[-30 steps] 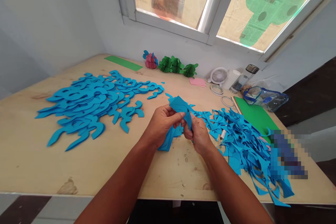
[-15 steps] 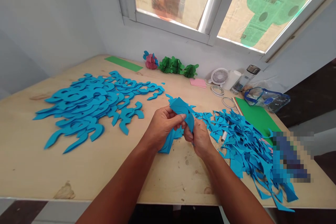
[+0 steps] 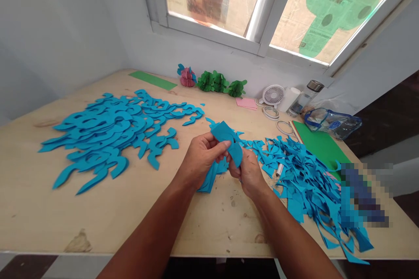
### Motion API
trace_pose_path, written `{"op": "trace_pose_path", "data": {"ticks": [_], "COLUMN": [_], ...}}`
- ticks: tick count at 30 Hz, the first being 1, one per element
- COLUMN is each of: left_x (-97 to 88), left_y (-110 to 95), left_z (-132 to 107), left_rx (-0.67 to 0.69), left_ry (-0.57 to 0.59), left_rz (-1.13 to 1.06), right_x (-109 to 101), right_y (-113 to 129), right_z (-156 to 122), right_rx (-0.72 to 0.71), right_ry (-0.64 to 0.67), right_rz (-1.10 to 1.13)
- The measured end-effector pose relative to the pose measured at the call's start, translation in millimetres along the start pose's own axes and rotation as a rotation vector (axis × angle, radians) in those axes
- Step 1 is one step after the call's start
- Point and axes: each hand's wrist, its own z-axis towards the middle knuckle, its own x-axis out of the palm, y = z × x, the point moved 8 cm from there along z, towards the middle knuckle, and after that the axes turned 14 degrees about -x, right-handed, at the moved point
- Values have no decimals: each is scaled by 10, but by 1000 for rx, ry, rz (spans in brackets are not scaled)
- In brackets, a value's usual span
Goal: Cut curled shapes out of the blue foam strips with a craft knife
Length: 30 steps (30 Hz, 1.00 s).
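Observation:
My left hand (image 3: 204,157) is closed, pinching a folded piece of blue paper (image 3: 222,133) between thumb and fingers above the table. A curved cut edge runs down the paper's right side, where a flap bends toward my right hand (image 3: 247,172). That hand is closed beside the flap; whatever its fingers grip is mostly hidden behind them and the paper. Under my hands lies more blue paper (image 3: 207,181), partly covered by them. To the left spreads a large pile of wavy blue paper cutouts (image 3: 108,126).
Blue paper scraps (image 3: 304,183) heap on the right around a marker (image 3: 279,170). Behind them lie green sheets (image 3: 324,148) and a clear pouch (image 3: 334,124). Along the wall stand paper ornaments (image 3: 218,82), a small fan (image 3: 273,95) and a bottle (image 3: 306,98).
The curved flap of the blue paper has turned a little and shows more of its face. My hands stay in nearly the same place, and the view shifts slightly.

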Motion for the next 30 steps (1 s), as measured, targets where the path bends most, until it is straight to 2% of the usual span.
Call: {"op": "trace_pose_path", "data": {"ticks": [7,15,30], "left_x": [13,13,18], "left_y": [-33,-61,-50], "left_z": [-20,-22,-26], "left_rx": [-31,-3,-3], "left_ry": [-13,-21,-30], "left_rz": [64,92,52], "right_x": [-15,-5,-11], "right_y": [21,15,-40], "right_z": [8,4,-4], "right_rx": [-15,4,63], "right_ry": [-5,29,6], "right_rz": [-34,-71,-54]}}
